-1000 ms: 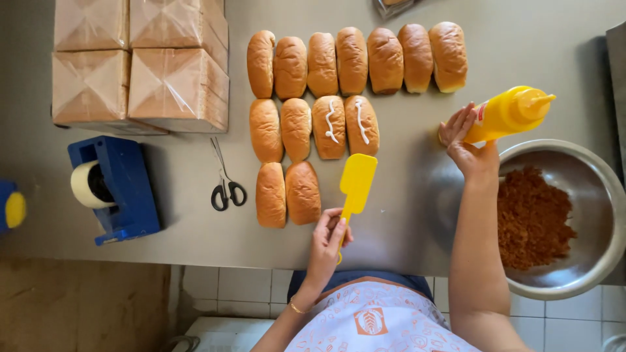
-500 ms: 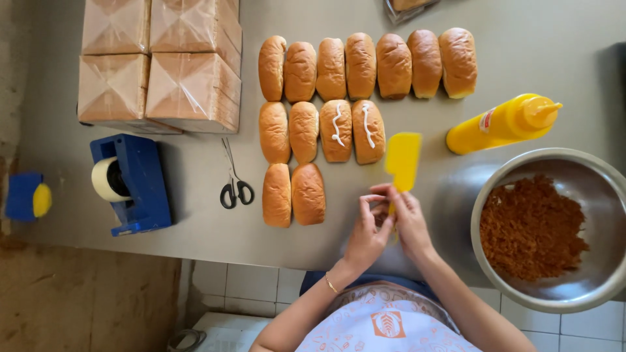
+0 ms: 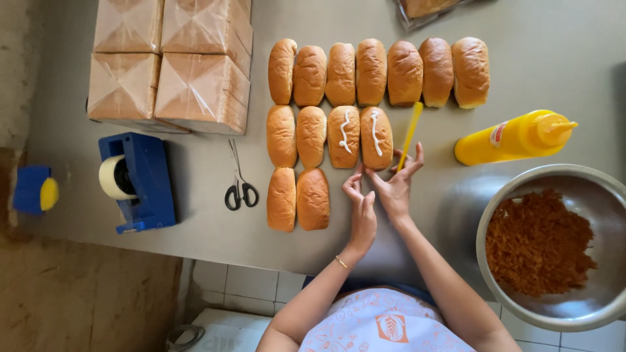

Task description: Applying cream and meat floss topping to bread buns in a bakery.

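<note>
My right hand is shut on the handle of a yellow spatula, whose blade stands edge-on beside the rightmost bun of the middle row. My left hand sits just left of it, fingers apart and holding nothing, its fingertips at the near end of the two buns that carry a white sauce line. Several plain buns form the far row, and two more lie in the near row.
A yellow squeeze bottle lies on the grey table at right, above a steel bowl of reddish-brown shredded filling. Scissors, a blue tape dispenser and stacked wrapped packs are at left.
The right hand let go of the squeeze bottle, which now lies on the table. The spatula passed from the left hand to the right hand and turned edge-on by the sauced buns.
</note>
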